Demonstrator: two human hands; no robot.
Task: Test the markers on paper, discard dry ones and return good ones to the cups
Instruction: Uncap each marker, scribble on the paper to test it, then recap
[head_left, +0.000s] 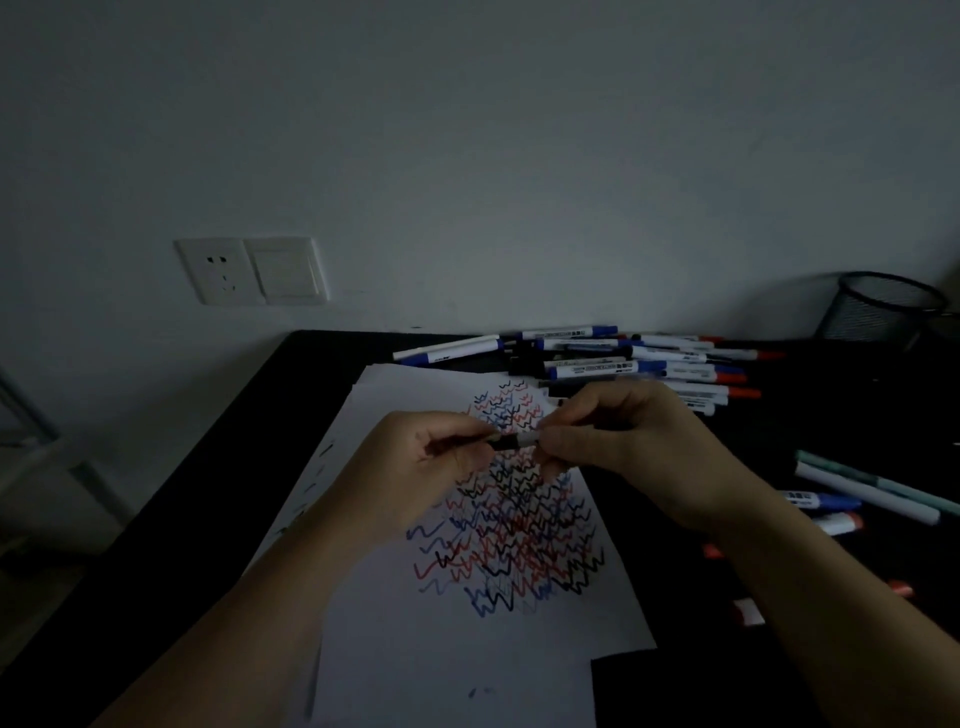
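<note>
Both hands hold one marker (511, 441) level above the white paper (441, 649), which is covered in red, blue and black zigzag test lines. My left hand (415, 462) grips the dark cap end. My right hand (618, 441) pinches the white barrel. Only a short middle stretch of the marker shows between the fingers, so I cannot tell whether the cap is fully on. A pile of markers (623, 361) with blue, red and black caps lies behind the paper. A black mesh cup (878, 309) stands at the back right.
More markers (872, 491) lie scattered on the black table (218, 493) to the right of the paper. The table's left edge drops off near a wall with a socket plate (252, 270). The scene is dim.
</note>
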